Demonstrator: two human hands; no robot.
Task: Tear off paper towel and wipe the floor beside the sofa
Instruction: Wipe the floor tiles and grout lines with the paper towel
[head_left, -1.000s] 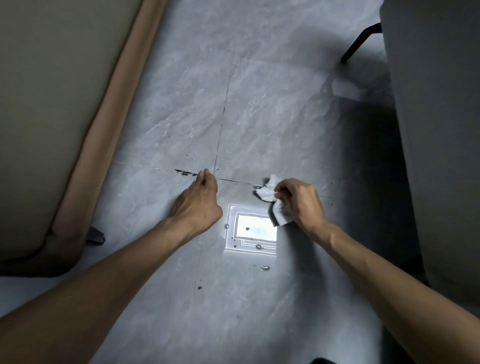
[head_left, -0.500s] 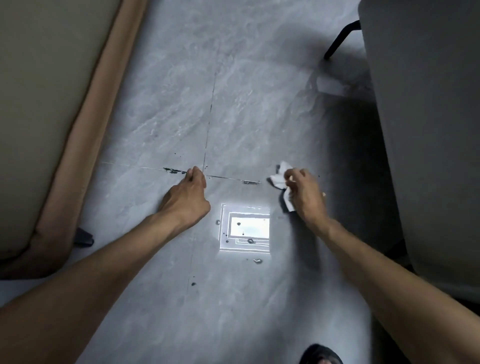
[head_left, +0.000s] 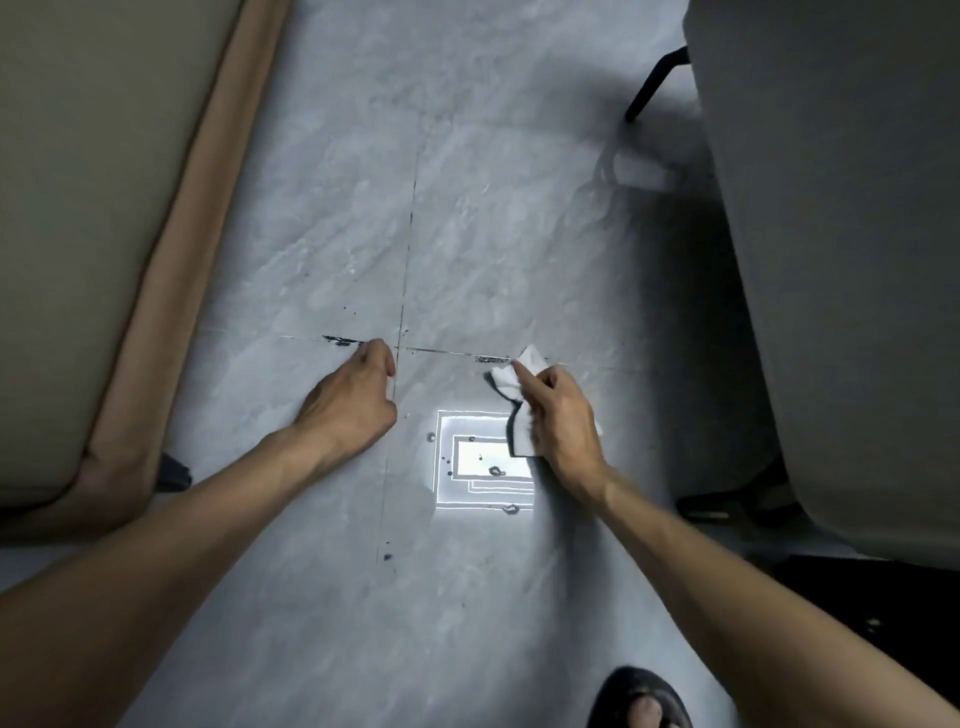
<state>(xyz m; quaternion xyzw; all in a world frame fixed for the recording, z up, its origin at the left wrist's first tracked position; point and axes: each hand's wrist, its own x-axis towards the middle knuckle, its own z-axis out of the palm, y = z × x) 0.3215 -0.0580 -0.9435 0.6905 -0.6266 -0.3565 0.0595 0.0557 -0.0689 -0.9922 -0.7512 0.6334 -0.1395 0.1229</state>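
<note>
Both forearms were bare, with no sleeves, watch or rings visible on the left hand (head_left: 353, 400) or right hand (head_left: 561, 421). Below the right forearm, a foot wore a dark open-toed slipper (head_left: 641, 696).

the grey floor (head_left: 467, 208) runs as an open lane from near to far, walled left by the sofa (head_left: 78, 208) and right by a grey seat (head_left: 857, 260). both hands sit mid-lane. far ahead is clear, bar a black leg (head_left: 652, 83) far right. a shoe (head_left: 641, 699) stands near right.
</note>
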